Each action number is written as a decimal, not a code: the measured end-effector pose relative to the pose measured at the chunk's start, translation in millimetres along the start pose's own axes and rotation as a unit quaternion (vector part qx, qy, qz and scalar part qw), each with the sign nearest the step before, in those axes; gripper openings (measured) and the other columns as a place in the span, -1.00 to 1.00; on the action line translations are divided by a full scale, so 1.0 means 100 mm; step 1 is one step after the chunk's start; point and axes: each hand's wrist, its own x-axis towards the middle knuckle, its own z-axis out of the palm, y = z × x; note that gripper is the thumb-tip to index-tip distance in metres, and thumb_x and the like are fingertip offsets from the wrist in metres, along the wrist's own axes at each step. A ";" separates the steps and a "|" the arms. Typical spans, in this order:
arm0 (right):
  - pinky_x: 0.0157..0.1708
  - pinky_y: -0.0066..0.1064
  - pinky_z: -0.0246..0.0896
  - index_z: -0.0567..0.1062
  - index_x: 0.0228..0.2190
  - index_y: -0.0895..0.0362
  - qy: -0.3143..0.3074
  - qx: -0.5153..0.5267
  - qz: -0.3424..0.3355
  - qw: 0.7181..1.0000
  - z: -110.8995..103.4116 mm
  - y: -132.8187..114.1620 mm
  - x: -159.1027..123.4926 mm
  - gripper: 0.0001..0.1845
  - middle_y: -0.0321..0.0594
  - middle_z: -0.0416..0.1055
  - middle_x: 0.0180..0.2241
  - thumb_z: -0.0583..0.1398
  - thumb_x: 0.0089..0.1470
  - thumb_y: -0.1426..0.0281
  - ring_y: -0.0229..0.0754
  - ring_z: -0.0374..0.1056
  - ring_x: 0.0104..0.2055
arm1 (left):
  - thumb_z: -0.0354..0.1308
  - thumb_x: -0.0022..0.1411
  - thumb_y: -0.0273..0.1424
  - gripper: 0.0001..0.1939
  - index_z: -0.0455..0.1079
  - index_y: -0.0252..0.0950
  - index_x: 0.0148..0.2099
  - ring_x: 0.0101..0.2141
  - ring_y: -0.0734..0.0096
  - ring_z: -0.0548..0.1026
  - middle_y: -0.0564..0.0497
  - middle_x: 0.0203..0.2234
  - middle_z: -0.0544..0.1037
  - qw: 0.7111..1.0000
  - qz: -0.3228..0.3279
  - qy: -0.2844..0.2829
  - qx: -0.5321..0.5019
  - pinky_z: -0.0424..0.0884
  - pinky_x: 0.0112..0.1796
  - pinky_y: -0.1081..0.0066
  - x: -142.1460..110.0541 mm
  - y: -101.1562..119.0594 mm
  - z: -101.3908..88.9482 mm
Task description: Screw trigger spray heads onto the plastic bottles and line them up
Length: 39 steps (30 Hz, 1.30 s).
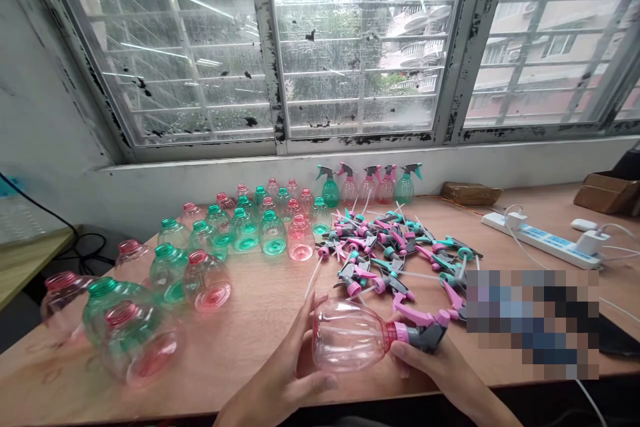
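A clear pink spray bottle (347, 335) lies on its side in the air over the table's front edge, its base to the left. My left hand (290, 367) is wrapped round the base end, thumb below and fingers behind it. At the neck, my right hand (430, 361) grips the pink collar (401, 331) of the pink and grey trigger head (427, 332), which sits on the bottle's mouth. A thin tube shows inside the bottle. Just beyond my hands lies a heap of loose trigger heads (385, 247) in pink, green and grey, with tubes sticking out.
Pink and green bottles without heads (245, 230) stand in rows at left. Several bottles with heads (367, 185) line the wall under the window. At right are a power strip (543, 240) with plugs and cables, a brown package (471, 193), a cardboard box (607, 192) and a blurred-out patch.
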 end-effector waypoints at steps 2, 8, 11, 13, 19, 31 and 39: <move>-0.37 -0.30 0.24 0.58 -0.50 0.13 0.004 0.017 0.004 1.000 0.00 0.02 0.00 -0.56 -0.25 0.48 -0.58 0.36 0.15 0.02 -0.11 0.37 -0.47 | 0.35 0.29 -0.23 0.03 -0.29 0.09 0.52 0.42 -0.15 0.09 -0.07 0.53 -0.14 1.000 -0.011 -0.007 0.003 0.15 0.35 -0.04 0.00 0.02 0.00; -0.39 -0.27 0.21 0.50 -0.14 0.10 0.017 0.078 -0.009 0.997 -0.01 0.12 0.01 -0.57 -0.31 0.47 -0.56 0.34 0.18 0.03 -0.13 0.34 -0.50 | 0.30 0.34 -0.28 0.00 -0.35 0.13 0.52 0.39 -0.06 0.18 -0.03 0.53 -0.12 0.998 -0.021 -0.011 0.054 0.10 0.37 -0.01 0.00 0.05 -0.02; -0.39 -0.27 0.21 0.48 -0.14 0.11 0.017 0.071 -0.006 0.997 -0.01 0.12 0.01 -0.56 -0.31 0.47 -0.56 0.33 0.18 0.01 -0.12 0.34 -0.49 | 0.27 0.36 -0.27 -0.01 -0.37 0.14 0.52 0.44 -0.06 0.05 0.00 0.53 -0.09 0.996 -0.026 -0.002 0.087 -0.11 0.41 -0.05 -0.01 0.03 -0.02; -0.39 -0.26 0.22 0.47 -0.14 0.10 0.019 0.067 -0.002 0.998 0.00 0.11 0.00 -0.54 -0.32 0.47 -0.57 0.34 0.17 0.00 -0.12 0.34 -0.50 | 0.31 0.32 -0.24 0.04 -0.38 0.11 0.52 0.46 -0.09 -0.03 -0.02 0.52 -0.09 0.996 -0.024 0.004 0.081 -0.21 0.42 -0.09 -0.01 0.02 -0.02; -0.40 -0.28 0.23 0.47 -0.16 0.12 0.024 0.069 -0.007 0.997 0.02 0.06 0.00 -0.53 -0.30 0.49 -0.58 0.36 0.14 0.01 -0.13 0.36 -0.51 | 0.28 0.32 -0.12 0.05 -0.44 0.12 0.51 0.43 -0.15 0.04 -0.04 0.53 -0.17 1.000 -0.004 0.001 -0.016 0.13 0.35 -0.07 -0.02 0.03 0.00; -0.51 -0.41 0.24 0.44 -0.27 0.12 0.050 0.130 -0.023 0.990 0.04 0.05 0.04 -0.57 -0.29 0.55 -0.59 0.42 0.11 0.07 -0.19 0.39 -0.58 | 0.18 0.39 -0.12 -0.17 -0.22 0.12 0.51 0.42 -0.05 0.12 -0.04 0.51 -0.05 0.998 0.015 0.014 0.067 0.03 0.38 0.00 0.00 0.01 0.03; -0.47 -0.34 0.24 0.46 -0.21 0.11 0.053 0.112 -0.011 0.992 0.04 0.07 0.01 -0.49 -0.31 0.53 -0.61 0.42 0.07 -0.01 -0.14 0.39 -0.58 | 0.36 0.27 -0.18 0.04 -0.29 0.16 0.51 0.41 -0.16 0.13 -0.10 0.52 -0.12 1.000 -0.012 -0.023 -0.018 0.17 0.32 -0.13 0.00 0.01 -0.01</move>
